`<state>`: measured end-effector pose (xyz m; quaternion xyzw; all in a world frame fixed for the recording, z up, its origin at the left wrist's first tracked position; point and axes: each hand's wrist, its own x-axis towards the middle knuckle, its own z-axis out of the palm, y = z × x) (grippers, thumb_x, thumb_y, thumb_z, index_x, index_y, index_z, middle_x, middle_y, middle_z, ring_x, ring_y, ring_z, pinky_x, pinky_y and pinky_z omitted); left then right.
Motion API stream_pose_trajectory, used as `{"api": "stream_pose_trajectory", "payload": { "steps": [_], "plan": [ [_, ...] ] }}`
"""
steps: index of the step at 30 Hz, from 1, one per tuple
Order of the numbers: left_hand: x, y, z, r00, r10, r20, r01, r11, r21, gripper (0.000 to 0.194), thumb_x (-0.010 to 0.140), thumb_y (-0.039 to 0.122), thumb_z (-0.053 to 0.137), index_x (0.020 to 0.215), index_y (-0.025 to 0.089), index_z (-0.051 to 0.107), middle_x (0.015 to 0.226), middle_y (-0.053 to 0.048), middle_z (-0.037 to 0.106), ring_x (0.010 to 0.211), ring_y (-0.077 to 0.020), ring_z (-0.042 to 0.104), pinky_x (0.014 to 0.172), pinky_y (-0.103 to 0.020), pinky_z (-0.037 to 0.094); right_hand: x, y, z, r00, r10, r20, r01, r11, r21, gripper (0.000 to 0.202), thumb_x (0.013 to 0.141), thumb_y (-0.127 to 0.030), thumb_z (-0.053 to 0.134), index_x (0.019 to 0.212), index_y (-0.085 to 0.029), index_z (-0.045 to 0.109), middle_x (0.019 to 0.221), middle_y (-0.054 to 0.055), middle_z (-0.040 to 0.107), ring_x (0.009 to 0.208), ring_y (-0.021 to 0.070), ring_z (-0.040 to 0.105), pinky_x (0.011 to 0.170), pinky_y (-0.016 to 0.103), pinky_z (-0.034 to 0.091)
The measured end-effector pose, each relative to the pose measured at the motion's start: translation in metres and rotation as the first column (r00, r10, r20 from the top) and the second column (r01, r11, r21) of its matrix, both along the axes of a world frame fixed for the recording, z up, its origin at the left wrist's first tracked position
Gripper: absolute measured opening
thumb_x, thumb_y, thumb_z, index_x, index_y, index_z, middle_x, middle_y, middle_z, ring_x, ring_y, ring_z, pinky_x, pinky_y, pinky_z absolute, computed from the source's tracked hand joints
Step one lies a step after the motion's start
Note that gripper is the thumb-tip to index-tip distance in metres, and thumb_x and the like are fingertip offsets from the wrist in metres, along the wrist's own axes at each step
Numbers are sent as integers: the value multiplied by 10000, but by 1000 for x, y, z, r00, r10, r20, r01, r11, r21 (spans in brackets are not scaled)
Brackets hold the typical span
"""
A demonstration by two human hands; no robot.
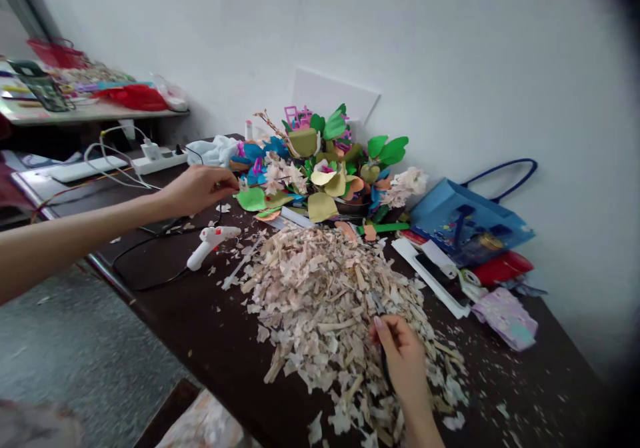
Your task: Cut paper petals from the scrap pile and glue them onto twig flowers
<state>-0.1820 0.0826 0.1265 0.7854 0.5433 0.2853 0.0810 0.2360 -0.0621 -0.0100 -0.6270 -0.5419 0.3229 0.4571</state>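
The shiny table [225, 331] is coloured dark brown. The white plastic glue gun [206, 246] is marked with red. Pale purple is seen on the folded cloth [505, 316], with a light teal patch.

We are facing a pale, plain wall [475, 68] that is rising behind a dark tabletop [220, 328] with a shiny metal edge. Below, we are seeing a speckled gray floor [90, 328]. At the upper left, a lighter table [100, 112] is standing near the wall, and soft, cool light is falling evenly across the room.
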Motion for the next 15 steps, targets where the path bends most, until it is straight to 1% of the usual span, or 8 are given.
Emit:
{"api": "stream_pose_trajectory", "payload": {
  "steps": [2,4,6,8,12,15],
  "plan": [
    [-6,9,-12,1000,-26,17,26,1000,-4,93,839,166,575,876,114,642,742,67,581,696,-76,435,704,-136,287,-2,2,-2,999,-33,-1,33,999,-9,331,767,-512,612,679,-195,585,601,30,623,579,195,585,563,291,480],
    [-10,20,-23,998,-59,25,59,998,-1,93,848,186,577,877,123,638,797,52,594,758,-95,457,745,-138,301,-4,3,-3,997,-79,-26,79,997,10,319,746,-510,629,706,-196,594,612,32,628,575,201,588,562,300,487],
    [-15,32,-32,993,-117,18,117,993,2,95,859,193,571,877,127,636,807,48,588,785,-97,465,772,-133,308,-6,4,-6,992,-118,-47,119,993,22,305,740,-500,634,756,-198,603,618,28,625,570,202,587,562,307,495],
    [-18,44,-41,987,-160,-5,160,987,0,104,867,195,561,867,126,639,792,45,579,775,-94,466,775,-131,313,-5,5,-9,988,-139,-61,139,990,6,305,737,-493,636,807,-197,610,641,33,634,580,206,594,569,315,507],
    [-24,67,-57,979,-190,-72,190,982,-8,150,883,188,513,875,125,649,829,15,599,785,-104,477,779,-153,323,3,9,-16,983,-172,-58,170,984,-44,322,730,-495,639,831,-190,616,684,49,657,592,209,603,588,322,517],
    [-28,87,-73,975,-194,-111,195,981,-2,149,861,203,522,849,137,656,833,-18,620,777,-127,499,756,-187,336,8,12,-20,982,-188,-32,186,980,-70,322,722,-495,646,821,-190,615,664,47,655,596,213,606,591,319,519]
  ]
}}
